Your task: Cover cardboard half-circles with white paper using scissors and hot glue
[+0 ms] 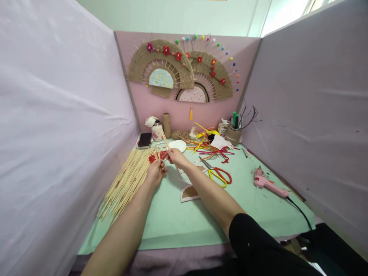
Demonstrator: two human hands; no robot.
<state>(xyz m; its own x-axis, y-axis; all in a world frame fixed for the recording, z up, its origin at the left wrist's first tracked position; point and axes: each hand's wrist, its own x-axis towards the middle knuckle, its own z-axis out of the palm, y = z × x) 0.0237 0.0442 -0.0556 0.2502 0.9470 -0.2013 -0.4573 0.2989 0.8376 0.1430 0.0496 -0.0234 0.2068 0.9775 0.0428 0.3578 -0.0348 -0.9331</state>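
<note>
My left hand [156, 171] is closed around several short-looking light sticks whose tips poke up above the fingers. Just to its right and slightly higher, my right hand [175, 158] pinches long thin wooden sticks [165, 138] that slant up to the left. A large spread of wooden sticks [126, 180] lies on the table left of my left hand. Something red [153, 157] lies behind my left hand. Below my right forearm, partly hidden by it, is a half-round cardboard piece [189, 193] with a pale edge.
Scissors with red and yellow handles [220, 175] lie right of my right hand. Farther right is a pink glue gun [270, 185] with a cord. Behind are a white plate [177, 146], a phone [145, 140], a jar [156, 131], twine, colored pipe cleaners [201, 143] and a pen holder [234, 135].
</note>
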